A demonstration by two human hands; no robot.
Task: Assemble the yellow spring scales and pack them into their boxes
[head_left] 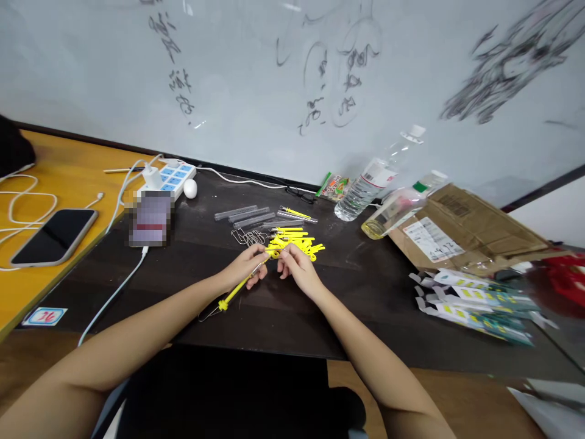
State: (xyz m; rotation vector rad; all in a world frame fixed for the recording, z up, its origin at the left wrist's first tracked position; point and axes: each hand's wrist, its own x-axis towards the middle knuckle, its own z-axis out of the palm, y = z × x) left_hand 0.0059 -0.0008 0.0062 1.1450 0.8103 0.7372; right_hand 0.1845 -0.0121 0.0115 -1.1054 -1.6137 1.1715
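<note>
Above the tabletop [283,320], the yellow rod [236,290] slants from near left to far right, pinched along its shaft by the left hand [249,268], while the right hand [296,268] curls narrowly by its far end, grip unclear, yellow pieces [292,239] just beyond.

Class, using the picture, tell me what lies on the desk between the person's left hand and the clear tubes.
In the head view, a cluster of bent metal wires lies between the left hand and the clear tubes.

Tubes [249,216] on desk [365,286] behind wire hooks [248,238], power strip [176,178] left, water bottle [361,194] right, box [496,213] farther right
</note>
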